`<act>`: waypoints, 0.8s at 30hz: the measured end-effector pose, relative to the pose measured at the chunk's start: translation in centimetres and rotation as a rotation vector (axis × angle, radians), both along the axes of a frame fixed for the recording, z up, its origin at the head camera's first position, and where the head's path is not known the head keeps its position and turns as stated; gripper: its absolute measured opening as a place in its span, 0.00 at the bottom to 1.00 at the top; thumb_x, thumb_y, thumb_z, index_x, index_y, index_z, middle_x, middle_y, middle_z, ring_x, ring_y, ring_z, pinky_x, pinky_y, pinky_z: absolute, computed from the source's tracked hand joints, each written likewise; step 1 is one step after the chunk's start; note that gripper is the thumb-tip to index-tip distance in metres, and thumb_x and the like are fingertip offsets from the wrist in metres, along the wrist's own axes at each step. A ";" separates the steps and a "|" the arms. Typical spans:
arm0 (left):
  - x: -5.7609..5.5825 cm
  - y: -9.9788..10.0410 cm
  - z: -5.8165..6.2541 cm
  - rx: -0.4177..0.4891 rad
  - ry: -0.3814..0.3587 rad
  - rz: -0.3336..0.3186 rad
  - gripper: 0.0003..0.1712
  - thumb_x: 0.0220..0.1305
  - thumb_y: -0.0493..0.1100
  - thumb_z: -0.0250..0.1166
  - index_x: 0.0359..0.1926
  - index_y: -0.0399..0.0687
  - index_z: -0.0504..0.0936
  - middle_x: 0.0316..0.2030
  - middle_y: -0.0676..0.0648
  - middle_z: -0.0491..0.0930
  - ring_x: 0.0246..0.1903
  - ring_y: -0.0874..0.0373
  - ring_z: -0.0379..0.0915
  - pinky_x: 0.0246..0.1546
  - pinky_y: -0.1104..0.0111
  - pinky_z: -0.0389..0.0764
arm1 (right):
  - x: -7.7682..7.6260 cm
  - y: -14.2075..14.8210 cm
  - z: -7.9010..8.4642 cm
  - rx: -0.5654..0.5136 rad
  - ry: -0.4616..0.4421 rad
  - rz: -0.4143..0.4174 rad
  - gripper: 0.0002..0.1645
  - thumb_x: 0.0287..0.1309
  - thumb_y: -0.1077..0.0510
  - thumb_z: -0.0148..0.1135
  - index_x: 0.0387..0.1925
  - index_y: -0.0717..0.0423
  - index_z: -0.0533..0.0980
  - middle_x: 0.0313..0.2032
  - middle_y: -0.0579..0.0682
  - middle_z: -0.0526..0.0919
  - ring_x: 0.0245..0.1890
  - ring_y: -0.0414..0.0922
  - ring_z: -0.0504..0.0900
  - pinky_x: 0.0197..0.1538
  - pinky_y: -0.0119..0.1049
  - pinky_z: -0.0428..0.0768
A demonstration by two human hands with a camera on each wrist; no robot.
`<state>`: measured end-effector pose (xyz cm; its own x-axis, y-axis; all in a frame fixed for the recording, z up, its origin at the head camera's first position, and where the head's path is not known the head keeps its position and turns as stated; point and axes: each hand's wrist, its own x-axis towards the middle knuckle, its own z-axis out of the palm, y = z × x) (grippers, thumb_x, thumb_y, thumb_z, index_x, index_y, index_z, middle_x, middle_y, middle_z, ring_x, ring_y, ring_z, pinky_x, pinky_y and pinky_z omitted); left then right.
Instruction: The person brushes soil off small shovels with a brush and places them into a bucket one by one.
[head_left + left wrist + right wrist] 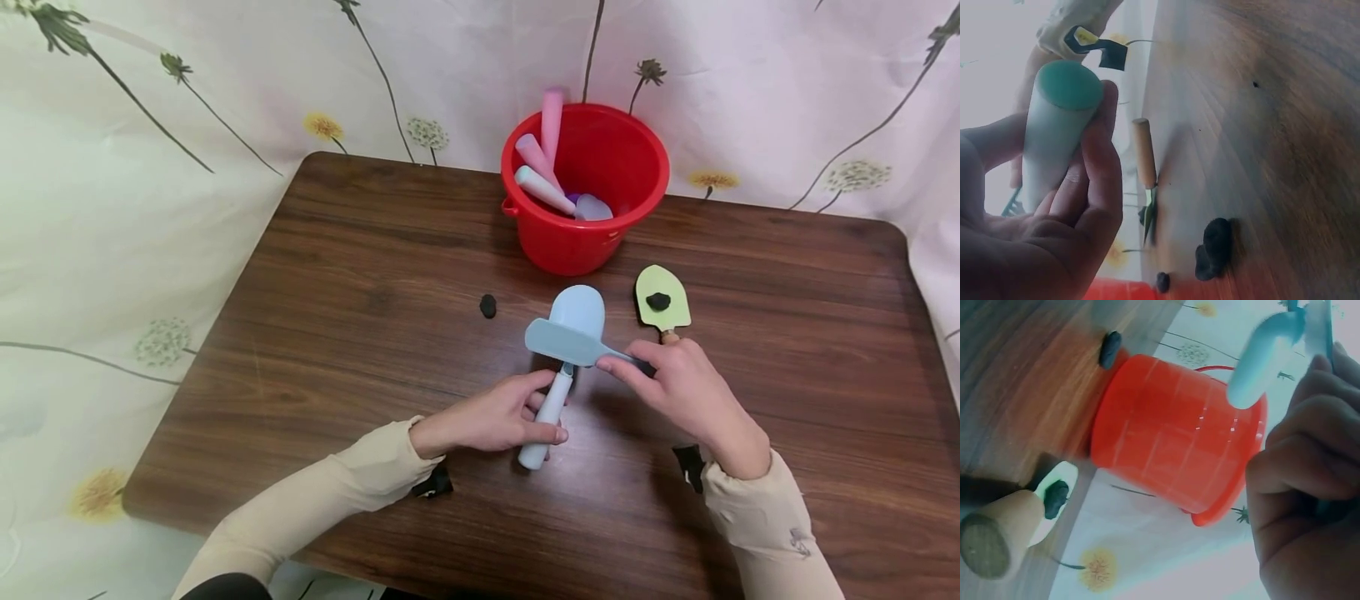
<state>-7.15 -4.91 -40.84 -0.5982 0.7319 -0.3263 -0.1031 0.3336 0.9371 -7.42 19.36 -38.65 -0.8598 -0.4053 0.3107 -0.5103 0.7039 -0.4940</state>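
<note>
My left hand [504, 414] grips the pale handle of a light-blue toy shovel [579, 305], its scoop pointing away from me. In the left wrist view the handle [1047, 156] shows a green end with fingers wrapped about it. A blue-grey spatula [564, 341] with a flat, round-tipped blade is pinched in my right hand [686, 392]. Its blade lies crosswise over the base of the scoop in the head view. Most of the spatula's handle is hidden by the right hand.
A red bucket [558, 246] with pink and white handles sticking out stands at the back. Right of the scoop lies a green toy shovel [660, 279] with a wooden handle [1143, 150], bearing a black lump [658, 302]. Another black lump [488, 306] sits on the table [360, 250].
</note>
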 end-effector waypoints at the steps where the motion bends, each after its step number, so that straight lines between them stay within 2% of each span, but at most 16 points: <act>1: 0.0 0.0 0.0 0.001 0.010 0.004 0.19 0.61 0.37 0.66 0.48 0.36 0.67 0.35 0.40 0.85 0.37 0.41 0.85 0.33 0.71 0.83 | -0.1 0.0 -0.1 -0.010 -0.003 -0.008 0.12 0.51 0.54 0.72 0.19 0.47 0.77 0.12 0.35 0.60 0.17 0.33 0.58 0.22 0.26 0.61; 4: 0.2 -0.2 0.1 -0.010 0.059 0.009 0.18 0.61 0.37 0.66 0.47 0.37 0.68 0.35 0.41 0.85 0.36 0.44 0.85 0.33 0.72 0.83 | -0.5 0.3 -0.4 -0.043 0.000 -0.055 0.16 0.53 0.52 0.71 0.17 0.47 0.74 0.11 0.36 0.59 0.15 0.33 0.58 0.20 0.25 0.59; 8: 0.6 -0.4 0.1 -0.030 0.100 -0.007 0.18 0.60 0.37 0.66 0.48 0.37 0.69 0.35 0.41 0.86 0.36 0.47 0.86 0.32 0.73 0.83 | -1.1 0.8 -0.7 -0.067 0.026 -0.179 0.23 0.56 0.50 0.68 0.12 0.50 0.68 0.10 0.39 0.57 0.13 0.35 0.56 0.18 0.26 0.55; 11: 0.6 -0.4 0.1 -0.026 0.103 -0.016 0.18 0.61 0.37 0.66 0.47 0.37 0.69 0.35 0.40 0.86 0.37 0.45 0.86 0.31 0.73 0.83 | -1.3 1.0 -0.8 -0.069 0.016 -0.245 0.24 0.57 0.53 0.68 0.12 0.52 0.67 0.10 0.42 0.57 0.12 0.36 0.55 0.17 0.28 0.54; 14: 0.5 -0.4 -0.1 -0.027 0.107 -0.014 0.18 0.61 0.37 0.65 0.48 0.38 0.68 0.36 0.40 0.85 0.36 0.46 0.86 0.32 0.73 0.82 | -1.2 0.8 -0.7 -0.071 -0.027 -0.257 0.22 0.57 0.55 0.67 0.13 0.53 0.68 0.10 0.42 0.58 0.12 0.37 0.57 0.17 0.29 0.56; 18: 0.2 -0.3 -0.2 -0.040 0.110 -0.009 0.21 0.61 0.38 0.66 0.51 0.38 0.68 0.36 0.42 0.85 0.37 0.47 0.85 0.33 0.73 0.82 | -0.6 0.4 -0.3 -0.065 -0.067 -0.185 0.19 0.57 0.55 0.68 0.16 0.49 0.70 0.11 0.40 0.61 0.14 0.35 0.59 0.18 0.28 0.60; 22: 0.0 -0.3 0.0 -0.049 0.105 0.004 0.23 0.61 0.38 0.66 0.54 0.37 0.68 0.37 0.42 0.85 0.36 0.51 0.85 0.34 0.73 0.82 | 0.1 -0.2 0.3 -0.038 -0.032 -0.027 0.13 0.53 0.55 0.71 0.20 0.45 0.74 0.13 0.36 0.63 0.16 0.32 0.59 0.22 0.26 0.62; 24: -0.1 -0.2 0.0 -0.060 0.111 0.004 0.24 0.61 0.39 0.66 0.55 0.37 0.69 0.38 0.42 0.84 0.36 0.56 0.85 0.35 0.73 0.82 | 0.4 -0.3 0.5 -0.029 0.004 0.022 0.10 0.50 0.56 0.72 0.23 0.45 0.77 0.15 0.34 0.67 0.17 0.30 0.61 0.24 0.25 0.63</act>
<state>-7.26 -5.11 -40.86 -0.6359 0.7106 -0.3011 -0.0011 0.3892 0.9211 -7.07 19.01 -38.17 -0.8495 -0.4150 0.3258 -0.5276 0.6777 -0.5122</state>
